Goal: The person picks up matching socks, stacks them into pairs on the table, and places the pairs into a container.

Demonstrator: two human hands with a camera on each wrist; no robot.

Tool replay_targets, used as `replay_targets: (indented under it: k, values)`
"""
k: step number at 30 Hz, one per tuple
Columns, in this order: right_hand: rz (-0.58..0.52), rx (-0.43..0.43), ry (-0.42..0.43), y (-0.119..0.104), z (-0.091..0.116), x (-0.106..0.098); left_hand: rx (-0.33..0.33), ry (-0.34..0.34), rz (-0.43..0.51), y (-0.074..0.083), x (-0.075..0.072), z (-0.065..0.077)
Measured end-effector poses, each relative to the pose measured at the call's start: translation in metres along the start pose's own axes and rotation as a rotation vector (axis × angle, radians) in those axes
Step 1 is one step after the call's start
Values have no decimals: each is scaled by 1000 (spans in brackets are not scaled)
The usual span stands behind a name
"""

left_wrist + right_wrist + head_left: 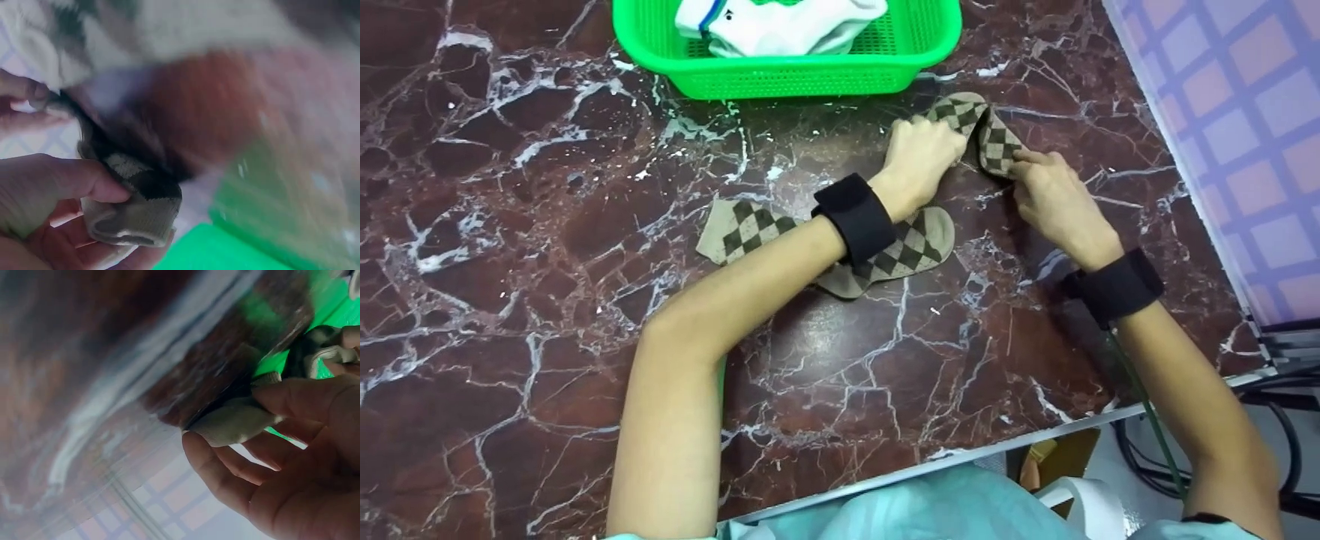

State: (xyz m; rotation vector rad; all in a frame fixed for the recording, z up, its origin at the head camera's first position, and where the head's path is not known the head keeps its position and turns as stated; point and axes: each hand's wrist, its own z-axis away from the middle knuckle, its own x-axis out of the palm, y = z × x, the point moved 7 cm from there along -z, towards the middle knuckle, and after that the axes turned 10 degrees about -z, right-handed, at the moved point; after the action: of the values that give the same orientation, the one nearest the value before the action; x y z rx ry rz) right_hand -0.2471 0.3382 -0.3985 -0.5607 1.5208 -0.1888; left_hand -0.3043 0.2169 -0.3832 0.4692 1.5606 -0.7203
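Both hands hold one beige sock with a dark diamond pattern (1000, 148), lifted at its middle and sagging between them. My left hand (924, 156) pinches one end, thumb on top in the left wrist view, where the sock's edge (135, 222) shows beneath the thumb. At the other end, my right hand (1054, 196) pinches the fabric between thumb and fingers; the right wrist view shows the plain beige part (236, 422) there. A second matching sock (915, 251) lies flat on the table, partly hidden under the left forearm and wrist strap.
A green plastic basket (802, 79) stands at the far side, holding a white sock (791, 26) with a blue stripe. The dark red marbled table (547, 300) has its near edge by the person's body. A checked purple-and-pink panel (1245, 97) borders the right; cables (1286, 427) hang below it.
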Motion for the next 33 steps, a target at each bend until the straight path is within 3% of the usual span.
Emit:
replay_targets:
  k: [6, 12, 18, 23, 28, 33]
  values:
    - [-85, -41, 109, 6, 5, -11, 3, 22, 56, -24, -31, 18]
    - [-112, -30, 188, 9, 15, -15, 76, 188, 81, -36, -65, 41]
    - [-113, -55, 237, -5, 24, -15, 75, 289, 219, -56, -96, 66]
    - [-139, -123, 350, -25, 36, -21, 46, 369, 373, -77, -119, 93]
    - [-215, -181, 452, -50, 49, -26, -15, 456, 563, -107, -127, 125]
    - [-486, -242, 546, -76, 57, -37, -82, 560, 725, -139, -118, 164]
